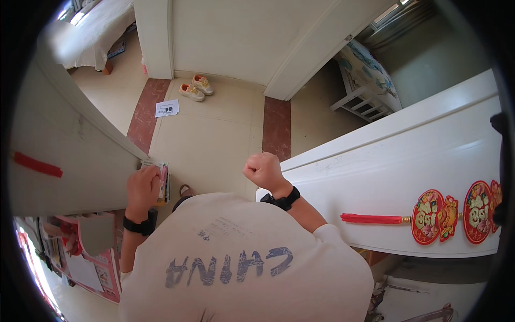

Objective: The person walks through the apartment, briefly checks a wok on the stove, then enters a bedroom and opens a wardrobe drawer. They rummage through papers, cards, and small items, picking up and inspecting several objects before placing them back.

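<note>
My left hand (143, 189), with a black band (139, 227) at the wrist, is curled closed in front of me on the left. Beside and behind it stands a stack of books or papers (165, 181) by a wall edge. My right hand (263, 170) makes a fist further forward, near a white door or panel (386, 161). Another black band (287, 199) circles that wrist. Nothing shows in either fist. Between my arms is the front of my light shirt (241, 229), which bears printed lettering.
Ahead on the tiled floor (209, 133) lie a pair of sneakers (197, 87) and a printed sheet (167, 108). Doorways open on both sides, with a bed (100, 36) at left and a white bed frame (354, 98) at right. Red ornaments (428, 217) hang on the white panel.
</note>
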Demonstrator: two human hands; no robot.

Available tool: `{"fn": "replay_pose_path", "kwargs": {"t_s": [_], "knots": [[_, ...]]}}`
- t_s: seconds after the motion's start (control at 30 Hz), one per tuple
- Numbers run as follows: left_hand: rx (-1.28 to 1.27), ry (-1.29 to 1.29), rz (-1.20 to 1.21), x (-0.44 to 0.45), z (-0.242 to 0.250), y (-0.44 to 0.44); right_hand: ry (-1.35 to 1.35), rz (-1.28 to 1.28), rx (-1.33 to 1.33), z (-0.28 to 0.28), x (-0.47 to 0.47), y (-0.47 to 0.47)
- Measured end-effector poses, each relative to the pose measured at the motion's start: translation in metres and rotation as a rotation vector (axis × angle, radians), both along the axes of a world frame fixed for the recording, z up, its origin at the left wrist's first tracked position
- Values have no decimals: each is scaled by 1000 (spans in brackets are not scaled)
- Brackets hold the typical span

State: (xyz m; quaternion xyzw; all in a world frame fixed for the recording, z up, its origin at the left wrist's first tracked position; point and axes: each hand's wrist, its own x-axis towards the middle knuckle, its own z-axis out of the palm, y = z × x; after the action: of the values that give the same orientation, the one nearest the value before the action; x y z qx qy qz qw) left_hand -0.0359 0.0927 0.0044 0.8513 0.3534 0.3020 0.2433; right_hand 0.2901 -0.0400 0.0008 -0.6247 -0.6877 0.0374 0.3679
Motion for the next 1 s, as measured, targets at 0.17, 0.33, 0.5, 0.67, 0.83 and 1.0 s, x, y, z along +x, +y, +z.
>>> {"fn": "replay_pose_path", "kwargs": {"t_s": [0.17, 0.33, 0.5, 0.67, 0.83, 1.0], "knots": [[-14, 87, -122, 21, 16, 89, -47, -96, -7, 9, 1, 59], [-32, 134, -126, 45, 19, 139, -52, -188, -13, 5, 12, 86], [124, 61, -164, 79, 2, 183, -82, -237, 21, -4, 47, 114], [148, 75, -135, 124, 2, 224, -54, -225, 83, -9, 102, 167], [214, 10, -59, 180, 12, 261, -34, -161, 138, -2, 163, 230], [163, 72, -26, 228, 9, 289, 22, -70, 115, 0, 220, 270]]}}
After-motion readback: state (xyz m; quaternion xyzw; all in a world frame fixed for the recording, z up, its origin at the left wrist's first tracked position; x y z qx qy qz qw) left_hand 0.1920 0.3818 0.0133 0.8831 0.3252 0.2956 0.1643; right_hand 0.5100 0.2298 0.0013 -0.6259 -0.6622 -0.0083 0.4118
